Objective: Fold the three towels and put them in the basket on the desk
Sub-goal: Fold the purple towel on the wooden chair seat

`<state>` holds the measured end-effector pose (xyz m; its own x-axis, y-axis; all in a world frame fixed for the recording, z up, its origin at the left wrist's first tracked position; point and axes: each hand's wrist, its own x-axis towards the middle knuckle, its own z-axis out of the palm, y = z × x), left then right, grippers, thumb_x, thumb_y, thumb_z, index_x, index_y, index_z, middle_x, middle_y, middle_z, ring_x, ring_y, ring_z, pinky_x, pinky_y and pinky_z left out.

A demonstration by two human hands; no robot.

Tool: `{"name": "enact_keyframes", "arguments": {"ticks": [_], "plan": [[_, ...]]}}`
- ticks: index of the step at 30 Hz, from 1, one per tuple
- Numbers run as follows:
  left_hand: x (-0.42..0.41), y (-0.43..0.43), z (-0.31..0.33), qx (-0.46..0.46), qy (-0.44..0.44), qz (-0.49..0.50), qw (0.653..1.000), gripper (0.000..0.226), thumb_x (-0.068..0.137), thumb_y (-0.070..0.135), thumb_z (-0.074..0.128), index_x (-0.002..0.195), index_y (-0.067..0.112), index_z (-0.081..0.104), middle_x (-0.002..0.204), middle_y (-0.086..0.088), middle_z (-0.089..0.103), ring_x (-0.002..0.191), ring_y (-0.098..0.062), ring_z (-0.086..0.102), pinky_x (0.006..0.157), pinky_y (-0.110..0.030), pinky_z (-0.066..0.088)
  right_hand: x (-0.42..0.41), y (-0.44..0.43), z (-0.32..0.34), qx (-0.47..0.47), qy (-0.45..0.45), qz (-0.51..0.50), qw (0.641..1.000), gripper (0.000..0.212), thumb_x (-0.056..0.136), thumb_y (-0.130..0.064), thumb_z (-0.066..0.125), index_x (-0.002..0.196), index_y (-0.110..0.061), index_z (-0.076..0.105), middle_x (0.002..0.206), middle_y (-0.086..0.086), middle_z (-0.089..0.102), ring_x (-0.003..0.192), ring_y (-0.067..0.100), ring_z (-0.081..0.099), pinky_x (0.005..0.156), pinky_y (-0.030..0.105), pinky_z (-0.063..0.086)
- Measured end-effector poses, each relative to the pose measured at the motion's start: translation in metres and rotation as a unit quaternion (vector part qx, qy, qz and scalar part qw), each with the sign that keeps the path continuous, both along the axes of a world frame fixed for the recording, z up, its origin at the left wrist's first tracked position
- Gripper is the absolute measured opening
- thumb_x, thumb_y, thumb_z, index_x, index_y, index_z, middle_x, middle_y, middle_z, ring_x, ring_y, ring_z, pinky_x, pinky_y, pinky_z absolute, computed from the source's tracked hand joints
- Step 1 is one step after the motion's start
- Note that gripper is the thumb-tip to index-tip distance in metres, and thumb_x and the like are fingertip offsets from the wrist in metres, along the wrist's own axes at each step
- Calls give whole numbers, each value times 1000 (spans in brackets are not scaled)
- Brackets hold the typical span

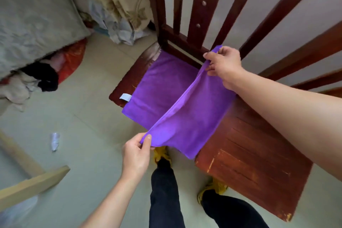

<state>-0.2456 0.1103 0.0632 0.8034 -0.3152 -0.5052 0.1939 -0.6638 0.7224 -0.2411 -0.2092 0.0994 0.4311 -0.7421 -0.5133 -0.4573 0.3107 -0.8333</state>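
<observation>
The purple microfibre towel [162, 87] lay across the worn red-brown wooden chair seat [248, 155], its lifted edge running from near corner to far corner. The left hand [136, 155] pinched the near corner — thumb clamped against fingers — while the right hand [223, 65] gripped the far one, both set to carry that edge leftward over the flat half.

Purple towel [162, 89] with a small white tag, half folded: two corners raised, each pinched between thumb and fingers, one near, one far; the rest lies flat below them.
</observation>
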Motion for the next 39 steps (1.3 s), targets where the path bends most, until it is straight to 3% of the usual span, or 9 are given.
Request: {"name": "enact_keyframes", "arguments": {"ticks": [5, 8, 14, 19, 23, 29, 33, 36, 39], "plan": [[71, 8, -39, 9, 14, 32, 999, 40, 83, 35, 46, 74, -2, 57, 64, -17, 56, 61, -18, 51, 66, -49, 51, 82, 8, -35, 17, 37, 9, 999, 36, 85, -8, 68, 66, -18, 39, 55, 5, 52, 34, 9, 54, 39, 23, 47], [109, 14, -74, 37, 39, 68, 996, 40, 72, 36, 48, 70, -3, 53, 60, -6, 49, 60, -14, 44, 66, -53, 51, 126, 16, -66, 20, 74, 21, 997, 35, 84, -7, 69, 67, -18, 40, 56, 5, 54, 37, 11, 55, 40, 24, 48], [162, 14, -124, 89, 67, 70, 991, 19, 71, 24, 52, 67, 7, 60, 63, -20, 61, 57, -29, 56, 66, -51, 56, 182, 26, -129, 35, 151, 19, 988, 26, 87, -10, 68, 75, -17, 46, 64, 7, 60, 45, 14, 59, 46, 27, 52], [186, 19, -155, 114, 110, 59, 986, 22, 74, 22, 48, 68, 2, 53, 58, -13, 55, 67, -38, 65, 67, -50, 55, 211, 32, -167, 47, 172, 11, 984, 30, 90, -10, 64, 75, -19, 40, 68, 8, 59, 51, 17, 59, 50, 29, 54], [193, 30, -174, 125, 157, 66, 977, 26, 73, 24, 53, 68, -2, 55, 56, -11, 53, 58, -25, 55, 70, -53, 57, 224, 33, -189, 61, 178, 12, 982, 27, 90, -17, 65, 103, -18, 42, 73, 8, 63, 54, 18, 64, 48, 28, 52], [197, 31, -183, 125, 188, 74, 971, 27, 66, 27, 52, 63, 0, 52, 61, -10, 55, 62, -23, 55, 73, -52, 56, 235, 45, -200, -90, 169, 26, 981, 22, 82, -20, 67, 68, -20, 50, 66, 3, 68, 50, 13, 68, 47, 25, 50], [200, 28, -184, 146, 196, 66, 967, 21, 74, 19, 58, 57, 8, 53, 56, -6, 52, 61, -24, 53, 73, -51, 57, 244, 48, -198, -41, 151, 112, 981, 8, 83, -15, 66, 82, -22, 63, 71, 0, 67, 56, 12, 65, 47, 24, 47], [202, 26, -177, 187, 176, 74, 964, 3, 80, 12, 64, 78, 10, 64, 76, -7, 64, 78, -29, 61, 80, -40, 54, 247, 40, -185, 40, 155, 179, 971, 19, 88, -14, 64, 106, -21, 67, 85, -1, 68, 72, 10, 63, 52, 21, 49], [206, 19, -158, 225, 31, 70, 971, 23, 78, 8, 64, 100, 13, 62, 106, -6, 60, 101, -30, 58, 78, -35, 45, 234, 26, -172, 16, 134, 102, 986, 15, 90, -18, 61, 102, -22, 69, 93, -1, 71, 84, 13, 68, 56, 22, 49]]}}
